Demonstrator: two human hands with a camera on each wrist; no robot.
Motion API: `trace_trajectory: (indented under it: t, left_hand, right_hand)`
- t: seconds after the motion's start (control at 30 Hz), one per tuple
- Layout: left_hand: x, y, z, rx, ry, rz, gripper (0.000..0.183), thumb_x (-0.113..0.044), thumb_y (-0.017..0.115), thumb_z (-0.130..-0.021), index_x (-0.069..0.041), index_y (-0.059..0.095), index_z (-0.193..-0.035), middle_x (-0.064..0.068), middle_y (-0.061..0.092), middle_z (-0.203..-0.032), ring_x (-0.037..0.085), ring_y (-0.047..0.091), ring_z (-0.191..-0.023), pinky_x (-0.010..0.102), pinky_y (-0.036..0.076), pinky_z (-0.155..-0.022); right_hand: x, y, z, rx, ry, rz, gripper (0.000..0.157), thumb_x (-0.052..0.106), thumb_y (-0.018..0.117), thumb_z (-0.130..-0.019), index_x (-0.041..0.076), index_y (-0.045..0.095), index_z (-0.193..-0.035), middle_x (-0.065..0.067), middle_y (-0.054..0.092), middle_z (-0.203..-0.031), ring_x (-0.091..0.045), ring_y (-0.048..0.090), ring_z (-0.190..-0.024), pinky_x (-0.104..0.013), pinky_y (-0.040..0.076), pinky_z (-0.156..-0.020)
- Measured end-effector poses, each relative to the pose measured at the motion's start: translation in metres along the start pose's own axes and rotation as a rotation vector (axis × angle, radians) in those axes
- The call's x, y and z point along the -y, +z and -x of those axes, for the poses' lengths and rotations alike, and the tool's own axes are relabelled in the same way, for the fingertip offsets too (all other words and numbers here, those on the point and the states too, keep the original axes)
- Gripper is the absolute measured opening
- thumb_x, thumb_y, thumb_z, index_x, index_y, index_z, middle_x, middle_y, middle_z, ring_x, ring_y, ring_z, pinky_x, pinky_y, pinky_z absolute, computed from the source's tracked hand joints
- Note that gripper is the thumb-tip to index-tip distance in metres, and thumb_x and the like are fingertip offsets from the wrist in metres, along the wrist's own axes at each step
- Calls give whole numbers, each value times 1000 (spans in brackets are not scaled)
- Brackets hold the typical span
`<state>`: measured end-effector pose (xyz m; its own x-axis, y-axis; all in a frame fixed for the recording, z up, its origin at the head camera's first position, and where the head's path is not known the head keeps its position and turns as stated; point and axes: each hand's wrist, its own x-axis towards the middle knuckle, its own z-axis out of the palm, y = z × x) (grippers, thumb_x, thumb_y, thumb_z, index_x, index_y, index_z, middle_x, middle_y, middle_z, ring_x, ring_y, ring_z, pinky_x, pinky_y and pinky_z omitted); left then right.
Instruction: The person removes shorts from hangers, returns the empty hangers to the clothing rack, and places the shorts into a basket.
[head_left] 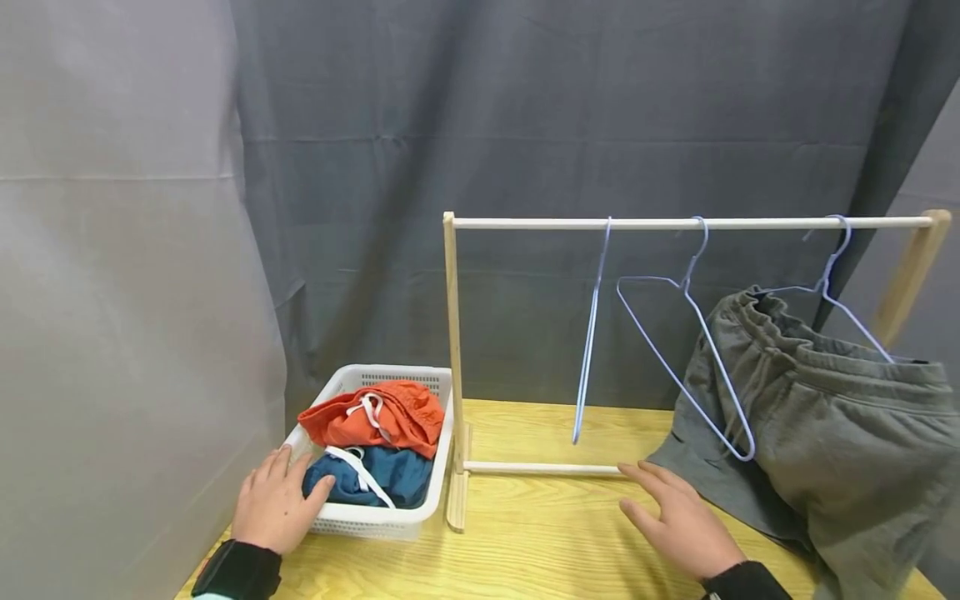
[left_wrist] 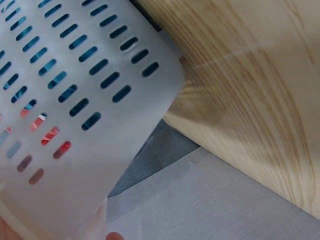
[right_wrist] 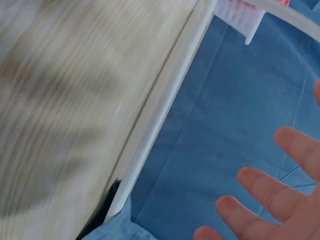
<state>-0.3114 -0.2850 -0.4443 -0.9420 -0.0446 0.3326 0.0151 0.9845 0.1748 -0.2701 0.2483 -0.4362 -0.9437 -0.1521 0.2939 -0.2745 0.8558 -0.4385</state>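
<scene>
At the left front corner of a white basket [head_left: 390,517], my left hand [head_left: 276,502] lies with fingers extended at the rim and the thumb apart. In the left wrist view a fingertip [left_wrist: 114,236] shows near the slotted basket wall [left_wrist: 115,145]. The basket holds a folded orange garment [head_left: 408,414] and a dark blue one [head_left: 401,477], both with white drawstrings. My right hand [head_left: 681,525] hovers over the table with spread fingers, holding nothing. Grey-green shorts [head_left: 847,442] hang to its right on a lavender hanger [head_left: 851,317].
A wooden rack [head_left: 454,333] with a white top bar [head_left: 532,223] stands on the wood-grain table [head_left: 555,542]. Two bare lavender hangers, one edge-on [head_left: 588,342] and one angled [head_left: 716,354], hang from it. Grey cloth [head_left: 360,167] encloses the back and sides.
</scene>
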Motion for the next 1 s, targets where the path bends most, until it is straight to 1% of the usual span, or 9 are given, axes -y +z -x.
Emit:
trace_trajectory:
  t: [0.13, 0.2, 0.37, 0.53, 0.63, 0.7, 0.8, 0.9, 1.0]
  left_hand:
    - [-2, -2, -2, 8, -3, 14, 76, -60, 53, -97, 2, 54, -141, 35, 37, -150, 54, 29, -138, 73, 21, -109]
    - [-3, -3, -3, 18, 3, 29, 76, -60, 54, -97, 2, 53, -142, 35, 36, -150, 54, 29, -139, 74, 21, -109]
    - [-3, -13, -8, 76, 17, 118, 76, -58, 51, -99, 3, 49, -144, 37, 34, -151, 56, 27, -139, 76, 20, -107]
    - [-1, -26, -15, 157, 14, 219, 77, -55, 46, -103, 7, 40, -149, 37, 33, -152, 58, 25, -139, 78, 22, -104]
    - [-3, -35, -19, 190, -1, 237, 80, -56, 46, -103, 6, 35, -152, 36, 37, -150, 58, 31, -137, 78, 27, -102]
    - [-8, -41, -22, 203, -11, 239, 81, -58, 45, -102, 6, 34, -153, 35, 40, -148, 57, 36, -134, 77, 31, -100]
    - [-19, -50, -26, 190, 10, 245, 80, -57, 45, -103, 4, 35, -152, 34, 43, -147, 54, 43, -131, 74, 36, -99]
    - [-35, -60, -31, 167, 64, 262, 77, -56, 44, -104, 4, 38, -152, 31, 45, -147, 51, 45, -132, 70, 36, -102]
    - [-51, -66, -37, 151, 107, 294, 73, -54, 45, -104, 0, 39, -152, 27, 47, -148, 48, 46, -132, 68, 36, -104]
  right_hand:
    - [-8, -2, 3, -12, -1, 11, 55, 40, 67, -97, 11, 58, -143, -29, 50, -143, -51, 49, -127, -66, 42, -96]
    - [-12, -4, 5, -17, 4, 22, 56, 42, 67, -97, 10, 58, -142, -29, 51, -142, -51, 50, -126, -66, 43, -95]
    - [-19, -7, 8, -15, 27, 35, 59, 46, 65, -97, 9, 58, -142, -30, 50, -141, -53, 50, -125, -67, 43, -94]
    - [-23, -10, 8, -16, 16, 23, 59, 46, 64, -98, 9, 57, -143, -30, 51, -141, -53, 50, -125, -66, 42, -95]
    - [-23, -11, 7, -16, 10, 19, 58, 46, 64, -98, 9, 58, -143, -30, 51, -141, -52, 50, -125, -66, 42, -95]
    - [-23, -11, 8, -14, 10, 14, 58, 44, 65, -98, 9, 57, -143, -30, 51, -141, -52, 50, -125, -66, 42, -95]
    - [-25, -11, 11, -23, 4, 10, 57, 42, 66, -98, 9, 58, -143, -31, 51, -140, -53, 50, -125, -67, 42, -94]
    - [-27, -10, 13, -41, -14, 9, 55, 40, 68, -97, 8, 59, -141, -31, 52, -138, -53, 51, -123, -67, 42, -94]
    - [-28, -10, 13, -55, -25, 7, 53, 37, 69, -97, 8, 60, -140, -31, 53, -137, -52, 52, -123, -67, 43, -94]
